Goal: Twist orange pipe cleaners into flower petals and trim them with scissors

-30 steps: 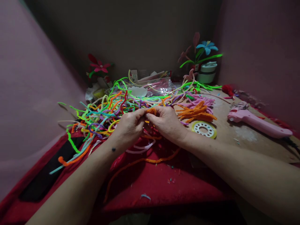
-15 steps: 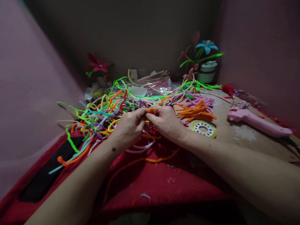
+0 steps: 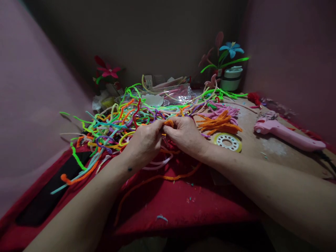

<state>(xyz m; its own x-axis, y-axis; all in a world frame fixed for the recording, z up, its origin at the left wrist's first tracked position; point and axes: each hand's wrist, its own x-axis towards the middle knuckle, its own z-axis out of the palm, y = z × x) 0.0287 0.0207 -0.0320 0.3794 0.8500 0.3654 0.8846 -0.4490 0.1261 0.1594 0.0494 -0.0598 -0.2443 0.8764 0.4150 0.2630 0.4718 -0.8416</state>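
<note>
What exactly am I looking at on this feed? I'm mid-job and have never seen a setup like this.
There is no machine: those are a person's own bare left hand and right hand. One camera, worn on their head, looks forward and down. Their fingertips meet around a fuzzy orange pipe cleaner, mostly hidden by the fingers. Behind lies a tangled heap of coloured pipe cleaners, spreading over a red cloth. To the right, on a board, are an orange bundle, a tape roll and what looks like a pink glue gun.
</note>
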